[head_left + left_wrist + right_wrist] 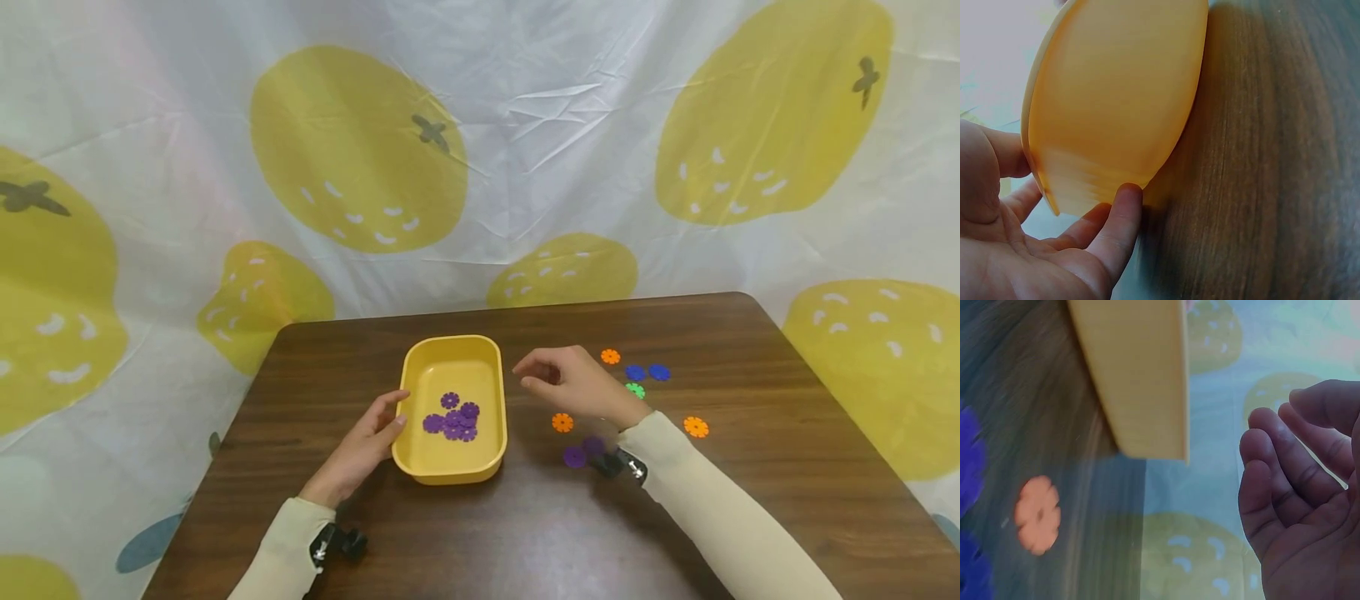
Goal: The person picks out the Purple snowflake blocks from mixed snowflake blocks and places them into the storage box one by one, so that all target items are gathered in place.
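My left hand [363, 442] grips the left side of a yellow plastic tub [452, 478]. In the left wrist view its thumb is at the rim and the other fingers touch the tub wall [1116, 106]. Several purple snowflake discs [453, 423] lie in a cluster on the tub's floor. Just right of the tub, my right hand [576, 385] hovers above the table with its fingers loosely bent. The right wrist view shows nothing between the thumb and fingers of this hand [1310, 506]. Beneath the right wrist, two purple discs [574, 457] lie on the table, one partly blurred.
Right of the tub, loose discs are scattered on the brown wooden table [480, 542]: orange ones [562, 422], two blue ones [659, 372] and a green one [635, 391] partly behind the right hand. A fruit-patterned curtain [480, 167] hangs behind the table.
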Demonstrator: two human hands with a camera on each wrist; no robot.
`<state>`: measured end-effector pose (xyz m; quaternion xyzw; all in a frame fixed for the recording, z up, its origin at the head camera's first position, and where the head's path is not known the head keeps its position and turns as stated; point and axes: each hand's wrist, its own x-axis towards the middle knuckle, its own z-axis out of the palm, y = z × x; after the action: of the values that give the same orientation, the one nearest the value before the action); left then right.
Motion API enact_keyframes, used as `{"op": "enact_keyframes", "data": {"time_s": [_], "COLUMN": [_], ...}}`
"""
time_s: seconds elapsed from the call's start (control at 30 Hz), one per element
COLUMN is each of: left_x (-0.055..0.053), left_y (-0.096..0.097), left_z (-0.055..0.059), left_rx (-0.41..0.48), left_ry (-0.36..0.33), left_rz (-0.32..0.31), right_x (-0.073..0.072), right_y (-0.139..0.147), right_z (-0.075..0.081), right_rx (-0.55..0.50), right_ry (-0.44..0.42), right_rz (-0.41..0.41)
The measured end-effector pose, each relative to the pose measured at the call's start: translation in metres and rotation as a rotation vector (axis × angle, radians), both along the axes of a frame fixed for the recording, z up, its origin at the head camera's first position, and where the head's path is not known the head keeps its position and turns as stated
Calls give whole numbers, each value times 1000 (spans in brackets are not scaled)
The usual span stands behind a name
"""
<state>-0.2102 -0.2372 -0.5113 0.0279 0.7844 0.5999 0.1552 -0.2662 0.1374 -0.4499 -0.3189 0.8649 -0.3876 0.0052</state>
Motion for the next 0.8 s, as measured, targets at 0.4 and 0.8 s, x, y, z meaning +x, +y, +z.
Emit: {"op": "enact_keyframes", "data": {"time_s": [0.4, 0.8], "left_x": [0, 0], "left_y": [-1, -2], "left_z": [1, 0], "left_rx": [2, 9], "left_ry": [6, 9], "left_rz": [-5, -16], "right_x": [11, 21], "right_y": [40, 65], "right_z": [-19, -41], "right_rx": [31, 107], "right_ry": [-27, -58], "right_rz": [-9, 53]}}
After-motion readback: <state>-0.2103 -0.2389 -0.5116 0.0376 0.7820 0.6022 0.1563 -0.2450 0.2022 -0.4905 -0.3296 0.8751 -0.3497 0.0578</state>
